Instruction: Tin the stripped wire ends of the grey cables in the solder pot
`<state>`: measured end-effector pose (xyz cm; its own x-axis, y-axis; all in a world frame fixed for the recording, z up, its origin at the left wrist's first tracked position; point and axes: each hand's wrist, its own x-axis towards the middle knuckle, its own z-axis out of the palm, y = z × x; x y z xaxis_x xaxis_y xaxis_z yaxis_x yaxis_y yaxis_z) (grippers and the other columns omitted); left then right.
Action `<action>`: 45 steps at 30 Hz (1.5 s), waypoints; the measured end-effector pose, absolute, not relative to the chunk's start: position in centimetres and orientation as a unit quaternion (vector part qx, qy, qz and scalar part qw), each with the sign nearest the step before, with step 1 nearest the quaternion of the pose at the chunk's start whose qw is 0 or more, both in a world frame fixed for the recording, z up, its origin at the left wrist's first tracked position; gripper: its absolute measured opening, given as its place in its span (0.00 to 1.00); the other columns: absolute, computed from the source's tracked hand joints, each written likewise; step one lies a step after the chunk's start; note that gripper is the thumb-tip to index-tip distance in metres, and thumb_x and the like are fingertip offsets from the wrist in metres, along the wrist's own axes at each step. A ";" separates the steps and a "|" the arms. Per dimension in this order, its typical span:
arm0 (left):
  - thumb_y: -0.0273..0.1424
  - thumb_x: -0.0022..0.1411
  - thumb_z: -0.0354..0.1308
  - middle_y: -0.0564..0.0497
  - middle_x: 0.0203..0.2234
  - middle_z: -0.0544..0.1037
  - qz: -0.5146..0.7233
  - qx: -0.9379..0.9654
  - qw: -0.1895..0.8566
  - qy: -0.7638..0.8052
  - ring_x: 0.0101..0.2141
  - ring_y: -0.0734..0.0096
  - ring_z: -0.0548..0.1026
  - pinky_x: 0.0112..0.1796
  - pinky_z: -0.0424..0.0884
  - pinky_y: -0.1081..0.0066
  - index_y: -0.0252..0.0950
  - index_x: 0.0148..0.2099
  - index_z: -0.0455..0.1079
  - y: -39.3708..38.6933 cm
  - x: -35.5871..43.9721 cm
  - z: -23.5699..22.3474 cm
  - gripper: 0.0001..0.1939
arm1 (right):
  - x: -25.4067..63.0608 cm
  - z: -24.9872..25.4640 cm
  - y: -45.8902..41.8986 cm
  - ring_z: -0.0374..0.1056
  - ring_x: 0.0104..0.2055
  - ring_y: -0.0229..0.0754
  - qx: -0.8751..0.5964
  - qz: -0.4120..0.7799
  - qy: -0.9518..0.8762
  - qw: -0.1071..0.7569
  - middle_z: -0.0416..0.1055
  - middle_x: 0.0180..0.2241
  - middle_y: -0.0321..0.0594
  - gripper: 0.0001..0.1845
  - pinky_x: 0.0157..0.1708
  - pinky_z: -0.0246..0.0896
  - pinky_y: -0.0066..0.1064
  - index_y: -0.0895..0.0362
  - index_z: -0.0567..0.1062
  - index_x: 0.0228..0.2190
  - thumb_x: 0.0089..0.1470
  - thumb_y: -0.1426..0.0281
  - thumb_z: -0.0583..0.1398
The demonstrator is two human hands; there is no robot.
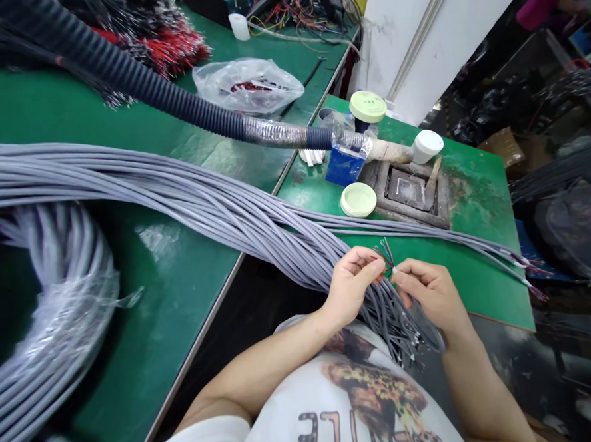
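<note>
We are holding the end of one slim, round, grey-sheathed cable [434,338] in front of the white printed shirt [307,407], just off the near edge of the small green worktop [501,302]. Our left hand [355,281] has its grip closed, thumb against forefinger, on the thin coloured wires [388,249] at the cable's tip. Our right hand [430,289] pinches the cable just below a short whitish section where the wires emerge. The wires fan upward in a small spray; we can make out red, blue and orange among them, with pale tips, though the finest strands are too small to count. Below the right hand the smooth grey sheath appears to bend in a loose curve.

Behind our hands, a thick bundle of matching grey cables [209,213] sweeps across from the large green worktop [191,307], its many ends hanging between our forearms. A few grey cables lie apart across the small worktop, their red and blue wires [539,293] at its right edge. Beyond them we see a round pale-green lid [358,200] beside a square, grimy metal block [439,202], and the nozzle of a black corrugated hose [167,89] reaching above it.
</note>
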<state>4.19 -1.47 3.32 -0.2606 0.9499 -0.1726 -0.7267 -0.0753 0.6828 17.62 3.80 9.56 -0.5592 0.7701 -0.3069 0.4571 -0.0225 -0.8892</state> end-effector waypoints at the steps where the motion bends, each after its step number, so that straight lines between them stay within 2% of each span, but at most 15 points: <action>1: 0.33 0.54 0.65 0.56 0.22 0.72 0.717 0.169 0.579 0.351 0.23 0.79 0.68 0.28 0.64 0.76 0.35 0.33 0.70 -1.5 4.2 3.4 0.08 | 17.6 9.6 3.8 0.55 0.16 0.32 -0.450 0.554 -0.686 0.140 0.64 0.14 0.30 0.16 0.20 0.49 0.26 0.58 0.72 0.25 0.57 0.60 0.58; 8: 0.33 0.52 0.66 0.54 0.24 0.74 0.724 0.204 0.532 0.389 0.26 0.79 0.69 0.30 0.66 0.77 0.35 0.32 0.73 -1.6 3.7 3.6 0.08 | 17.0 10.1 3.4 0.57 0.18 0.32 -0.442 0.514 -0.722 0.140 0.63 0.15 0.30 0.15 0.21 0.51 0.26 0.58 0.72 0.25 0.58 0.61 0.57; 15: 0.31 0.52 0.66 0.55 0.24 0.75 0.727 0.186 0.538 0.383 0.24 0.80 0.69 0.27 0.66 0.78 0.36 0.33 0.74 -1.5 3.6 3.3 0.06 | 16.8 10.1 3.3 0.60 0.20 0.33 -0.427 0.476 -0.754 0.146 0.65 0.16 0.31 0.15 0.24 0.53 0.26 0.57 0.72 0.25 0.59 0.62 0.56; 34: 0.32 0.49 0.68 0.57 0.20 0.73 0.712 0.149 0.563 0.392 0.22 0.82 0.67 0.26 0.64 0.79 0.35 0.31 0.74 -1.3 3.2 3.8 0.09 | 16.4 10.3 3.0 0.62 0.23 0.34 -0.418 0.429 -0.789 0.141 0.69 0.21 0.33 0.13 0.26 0.53 0.26 0.57 0.72 0.26 0.59 0.64 0.55; 45: 0.33 0.48 0.69 0.56 0.21 0.74 0.699 0.167 0.559 0.412 0.22 0.81 0.68 0.27 0.64 0.79 0.35 0.29 0.73 -1.1 2.6 4.2 0.10 | 16.3 10.2 2.9 0.60 0.22 0.34 -0.420 0.416 -0.795 0.136 0.66 0.19 0.32 0.14 0.23 0.51 0.26 0.57 0.72 0.25 0.58 0.63 0.55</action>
